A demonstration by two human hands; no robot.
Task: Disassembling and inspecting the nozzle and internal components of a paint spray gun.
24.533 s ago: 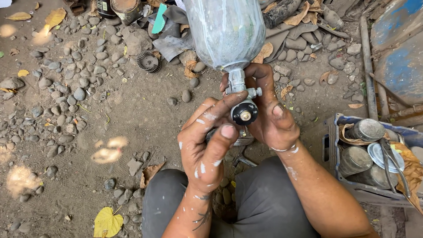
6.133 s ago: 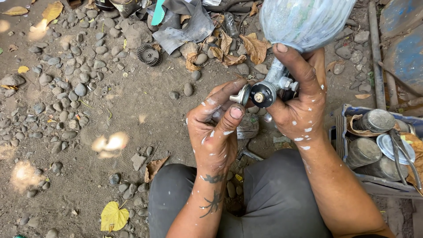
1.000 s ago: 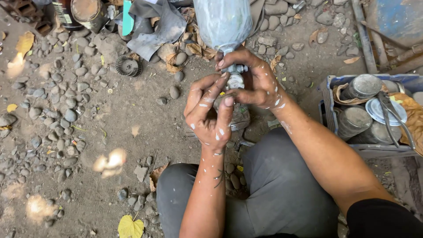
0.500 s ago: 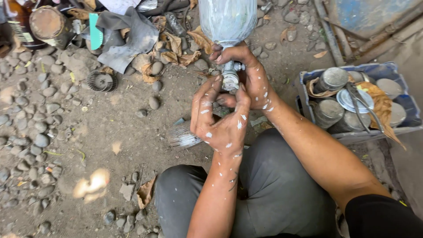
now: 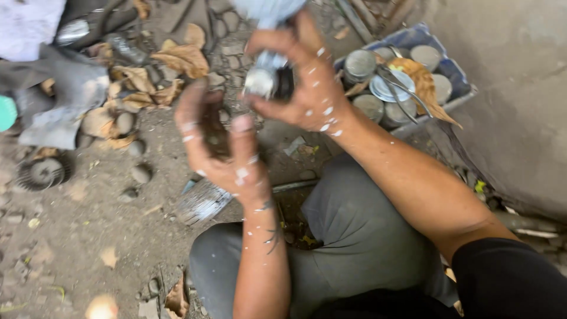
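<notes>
The right hand [image 5: 304,82], flecked with white paint, is clenched around the metal valve neck [image 5: 264,74] of a pale blue-grey gas cylinder [image 5: 269,9] whose body runs out of the top of the view, so the cylinder hangs or leans neck-down just above the person's knees; the left hand [image 5: 218,147] is released, palm up and fingers spread, just beside and below the valve without touching it, and it holds nothing that can be seen. The frame is blurred by motion, so whether any small fitting sits in the left palm cannot be told. Judging from how things lie, the work on the valve end looks to be in its middle: the fitting at the neck is still on the cylinder and gripped, nothing has been set aside, and no tool is in either hand. A wire brush with a pale bristle head [image 5: 204,201] lies on the dirt near the left forearm, untouched. To the right, well apart from the hands, a blue plastic crate [image 5: 440,38] holds round metal tins and lids with a dry brown leaf over them. Grey cloth [image 5: 65,94], dead leaves and a small black toothed wheel [image 5: 42,172] lie on the pebbled ground at left
</notes>
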